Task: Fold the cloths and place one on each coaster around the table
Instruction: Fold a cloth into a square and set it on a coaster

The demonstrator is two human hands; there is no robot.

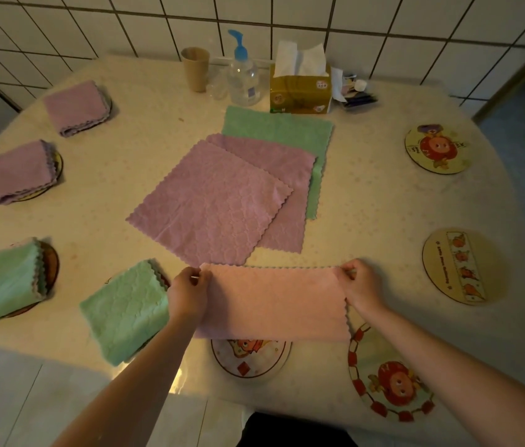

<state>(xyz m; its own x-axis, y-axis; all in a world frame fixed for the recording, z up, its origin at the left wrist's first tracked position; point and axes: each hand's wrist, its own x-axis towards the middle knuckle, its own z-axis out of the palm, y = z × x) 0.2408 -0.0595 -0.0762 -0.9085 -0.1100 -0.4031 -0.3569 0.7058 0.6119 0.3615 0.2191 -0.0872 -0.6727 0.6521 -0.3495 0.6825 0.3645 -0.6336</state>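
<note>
Nearest, two bare coasters (251, 358) sit at the tabletop (367, 204) edge, one partly under the pink cloth (271, 301). Left hand (187, 293) and right hand (359, 287) each pinch a far corner, holding it taut. Uneven tension could skew the fold. Beyond, a dragged hem might disturb the unfolded stack (216, 201).
</note>
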